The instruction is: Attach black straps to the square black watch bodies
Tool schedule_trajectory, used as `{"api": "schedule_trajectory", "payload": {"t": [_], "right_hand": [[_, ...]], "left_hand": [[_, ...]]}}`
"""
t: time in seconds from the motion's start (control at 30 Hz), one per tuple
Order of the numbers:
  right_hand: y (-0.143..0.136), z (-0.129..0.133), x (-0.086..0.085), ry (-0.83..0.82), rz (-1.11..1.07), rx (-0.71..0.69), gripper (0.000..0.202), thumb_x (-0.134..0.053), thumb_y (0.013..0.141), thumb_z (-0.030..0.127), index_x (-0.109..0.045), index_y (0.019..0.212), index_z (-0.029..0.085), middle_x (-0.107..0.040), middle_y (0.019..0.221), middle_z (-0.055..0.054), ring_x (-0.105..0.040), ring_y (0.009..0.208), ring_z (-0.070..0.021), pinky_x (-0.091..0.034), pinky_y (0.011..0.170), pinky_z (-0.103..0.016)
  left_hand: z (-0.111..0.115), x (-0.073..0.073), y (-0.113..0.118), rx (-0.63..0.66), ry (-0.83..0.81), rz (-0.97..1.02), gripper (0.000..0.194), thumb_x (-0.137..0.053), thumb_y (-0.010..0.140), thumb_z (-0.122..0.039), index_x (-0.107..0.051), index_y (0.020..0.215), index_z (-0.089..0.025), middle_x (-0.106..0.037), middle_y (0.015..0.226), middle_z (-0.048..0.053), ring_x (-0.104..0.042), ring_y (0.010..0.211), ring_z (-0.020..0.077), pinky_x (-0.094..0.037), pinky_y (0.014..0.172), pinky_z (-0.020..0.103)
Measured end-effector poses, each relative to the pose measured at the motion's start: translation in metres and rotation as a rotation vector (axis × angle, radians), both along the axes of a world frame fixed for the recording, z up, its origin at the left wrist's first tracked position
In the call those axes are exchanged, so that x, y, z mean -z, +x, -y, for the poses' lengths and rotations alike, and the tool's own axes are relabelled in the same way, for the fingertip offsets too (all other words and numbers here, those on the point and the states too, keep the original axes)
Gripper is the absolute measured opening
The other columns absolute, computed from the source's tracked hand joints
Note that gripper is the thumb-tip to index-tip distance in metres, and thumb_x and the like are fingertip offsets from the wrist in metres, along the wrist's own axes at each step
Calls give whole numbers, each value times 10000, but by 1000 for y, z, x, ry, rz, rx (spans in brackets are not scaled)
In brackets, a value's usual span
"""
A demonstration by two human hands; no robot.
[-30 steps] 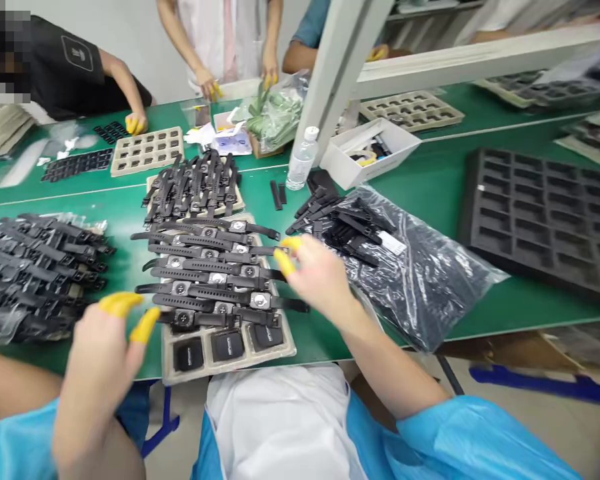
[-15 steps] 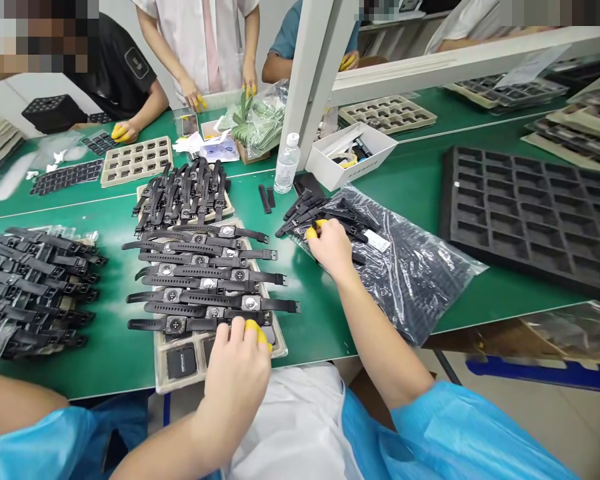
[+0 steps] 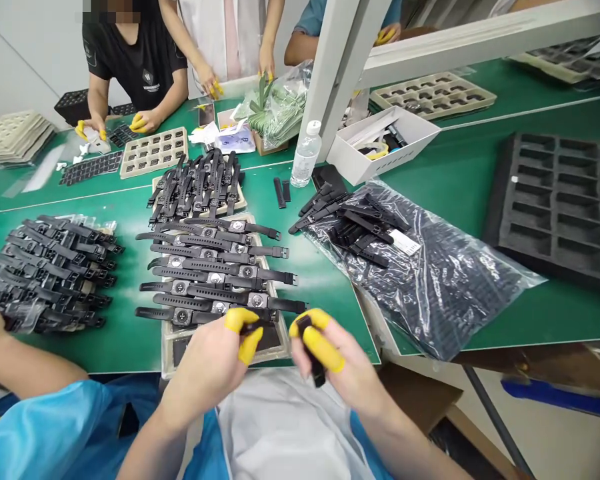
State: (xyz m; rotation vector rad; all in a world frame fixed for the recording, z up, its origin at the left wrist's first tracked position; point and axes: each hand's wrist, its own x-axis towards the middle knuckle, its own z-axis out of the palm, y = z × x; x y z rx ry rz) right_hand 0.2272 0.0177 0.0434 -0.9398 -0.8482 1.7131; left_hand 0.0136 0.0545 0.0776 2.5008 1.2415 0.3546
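My left hand, with yellow covers on its fingertips, pinches a small dark watch body, mostly hidden by the fingers. Close beside it, my right hand grips a short black watch strap that hangs down out of the yellow-tipped fingers. The two pieces are apart. Just beyond both hands, a beige tray carries rows of watches with straps fitted. A pile of loose black straps lies on a clear plastic bag full of more straps.
Another strapped-watch stack stands behind the tray, and a bigger one at left. A water bottle, a white box and a post stand beyond. A black compartment tray lies at right. Co-workers sit and stand opposite; another's arm enters at left.
My right hand has come back from the strap pile with a strap. My left hand has lifted from the tray's near end with a watch body. Both are now close together; the view has shifted.
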Motion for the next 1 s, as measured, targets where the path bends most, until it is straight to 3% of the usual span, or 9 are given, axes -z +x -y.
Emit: {"api": "schedule_trajectory", "payload": {"t": [0.1, 0.23, 0.43, 0.7, 0.9, 1.0], "right_hand": [[-20, 3, 1, -38, -113, -248, 456, -619, 960, 640, -551, 961, 190, -571, 601, 44, -448, 512, -106, -372, 537, -257], [-25, -7, 3, -92, -112, -342, 489, -646, 924, 667, -553, 922, 187, -532, 577, 64, -400, 478, -88, -321, 475, -229], [-22, -11, 0, -126, -86, -366, 438, -657, 934, 613, -542, 891, 193, -494, 517, 83, -353, 440, -82, -279, 454, -229], [-25, -9, 6, -158, -153, -306, 430, -684, 923, 597, -552, 853, 194, -481, 473, 85, -327, 408, -76, -257, 441, -226], [-26, -7, 7, -196, -185, -245, 408, -685, 933, 571, -567, 859, 187, -474, 449, 93, -303, 373, -70, -246, 414, -219], [-26, -8, 5, -199, -157, -267, 432, -683, 927, 595, -563, 866, 185, -473, 436, 96, -293, 363, -67, -239, 410, -217]], "left_hand": [[-4, 9, -2, 1, -125, 253, 436, -467, 898, -46, -502, 1317, -163, -726, 1176, 121, -733, 1028, 224, -615, 853, 348], [-6, 24, -2, 143, -116, 393, 609, -424, 838, 6, -501, 1410, -190, -687, 1290, 123, -668, 1210, 233, -582, 1000, 381], [-5, 29, -7, 169, -83, 486, 577, -435, 914, -21, -505, 1454, -211, -678, 1305, 116, -638, 1233, 218, -554, 1050, 367], [2, 40, -1, 113, -46, 564, 517, -437, 971, -52, -473, 1466, -198, -640, 1273, 133, -613, 1219, 220, -544, 1032, 356], [4, 32, -5, 194, -109, 528, 520, -402, 1027, -199, -391, 1545, -151, -559, 1327, 185, -555, 1242, 269, -529, 1053, 427], [3, 26, -7, 174, -38, 451, 500, -428, 1013, -204, -419, 1510, -147, -582, 1253, 178, -572, 1158, 275, -556, 986, 434]]}}
